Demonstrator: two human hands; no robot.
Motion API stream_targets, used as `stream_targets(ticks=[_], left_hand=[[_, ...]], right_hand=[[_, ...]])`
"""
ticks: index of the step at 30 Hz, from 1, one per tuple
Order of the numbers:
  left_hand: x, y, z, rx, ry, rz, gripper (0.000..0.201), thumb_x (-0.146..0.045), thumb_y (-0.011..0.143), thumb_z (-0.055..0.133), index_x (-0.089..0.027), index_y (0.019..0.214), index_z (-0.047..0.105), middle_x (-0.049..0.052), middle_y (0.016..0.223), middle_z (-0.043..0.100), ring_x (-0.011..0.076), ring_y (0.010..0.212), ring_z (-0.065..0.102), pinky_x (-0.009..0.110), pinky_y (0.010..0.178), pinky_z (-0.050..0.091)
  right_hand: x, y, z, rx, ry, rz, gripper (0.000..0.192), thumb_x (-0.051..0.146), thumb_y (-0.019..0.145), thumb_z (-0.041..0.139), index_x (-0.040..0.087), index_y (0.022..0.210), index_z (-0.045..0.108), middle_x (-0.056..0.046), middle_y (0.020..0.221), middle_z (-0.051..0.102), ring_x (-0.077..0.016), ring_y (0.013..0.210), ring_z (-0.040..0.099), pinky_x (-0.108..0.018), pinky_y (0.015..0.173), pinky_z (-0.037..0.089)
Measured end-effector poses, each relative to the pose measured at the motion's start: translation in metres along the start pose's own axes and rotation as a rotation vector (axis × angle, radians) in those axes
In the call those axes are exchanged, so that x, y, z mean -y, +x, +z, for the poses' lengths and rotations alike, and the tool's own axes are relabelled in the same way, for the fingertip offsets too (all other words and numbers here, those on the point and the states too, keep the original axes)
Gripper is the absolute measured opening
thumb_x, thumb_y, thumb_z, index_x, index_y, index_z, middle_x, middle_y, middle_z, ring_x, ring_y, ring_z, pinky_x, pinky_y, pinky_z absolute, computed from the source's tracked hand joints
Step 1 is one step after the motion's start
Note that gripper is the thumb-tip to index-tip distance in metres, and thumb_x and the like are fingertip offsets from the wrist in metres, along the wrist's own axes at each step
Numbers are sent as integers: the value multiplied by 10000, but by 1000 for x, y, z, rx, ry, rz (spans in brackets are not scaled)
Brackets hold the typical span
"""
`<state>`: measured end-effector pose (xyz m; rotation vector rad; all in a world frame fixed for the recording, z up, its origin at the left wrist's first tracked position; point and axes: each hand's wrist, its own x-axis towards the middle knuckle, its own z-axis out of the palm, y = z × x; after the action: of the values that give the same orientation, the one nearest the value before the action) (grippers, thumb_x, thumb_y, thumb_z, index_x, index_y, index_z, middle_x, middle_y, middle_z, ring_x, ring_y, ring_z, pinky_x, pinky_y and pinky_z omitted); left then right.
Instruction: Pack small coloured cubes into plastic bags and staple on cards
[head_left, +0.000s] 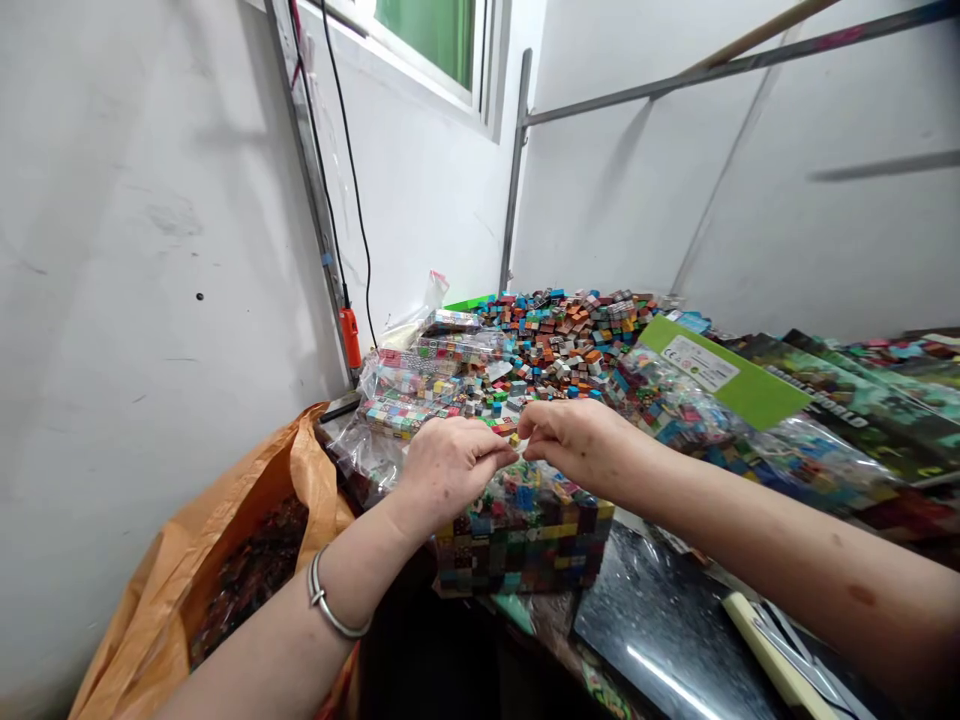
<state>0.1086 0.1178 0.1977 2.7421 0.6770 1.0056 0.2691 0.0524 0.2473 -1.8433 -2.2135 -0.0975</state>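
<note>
My left hand [454, 468], with a metal bangle at the wrist, is closed, thumb and forefinger pinched at a tiny yellowish block [514, 440]. Facing it fingertip to fingertip, my right hand [570, 438] is also pinched; whatever lies between its fingers is too small or hidden to name. Right below both hands stands a box-shaped stack of multicoloured cubes [525, 550], with small colourful pieces on its top. Behind the hands spreads a heap of loose small cubes [555, 335]. Rows of cubes in clear plastic bags [409, 412] lie left of the heap.
An orange sack [176, 560] with dark contents stands open at left. An orange-handled tool [349, 338] hangs from a cord by the wall. At right are a bag with a green card top [727, 375], dark printed packs [832, 405], a glossy black slab [667, 630] and cream-handled tools [776, 650].
</note>
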Motion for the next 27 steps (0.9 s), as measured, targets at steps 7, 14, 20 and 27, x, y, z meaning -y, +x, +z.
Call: stream_targets(ticks=[7,14,20,27], left_hand=[[1,3,-2,90,-207,-121,219,-349,808,499,-225,780,677,-9,740,641,124,700,555,210,617,379],[17,5,-24,134,-493,-243,289,-348,838,426,-174,798,654,9,747,655,136,718,573,225,666,431],[8,-2,-32,-20,-238,-104,356,-477,781,492,-194,944,635,45,952,641,181,899,559,304,812,426],[-1,-8,-15,-40,77,128,282,-355,781,550,-263,1044,593,10,1001,635,189,898,558,335,814,408]], right_hand=[[-3,0,-1,19,12,-27,161,182,744,498,216,760,654,4,694,658,-123,647,570,-194,575,376],[0,-1,-6,74,78,23,189,192,749,495,224,798,675,1,740,678,-136,689,597,-190,602,419],[-2,2,-5,76,127,56,180,203,723,505,228,766,678,16,715,676,-138,674,593,-198,597,426],[-5,5,-4,88,143,57,197,200,702,499,228,748,689,27,662,669,-128,628,586,-194,564,420]])
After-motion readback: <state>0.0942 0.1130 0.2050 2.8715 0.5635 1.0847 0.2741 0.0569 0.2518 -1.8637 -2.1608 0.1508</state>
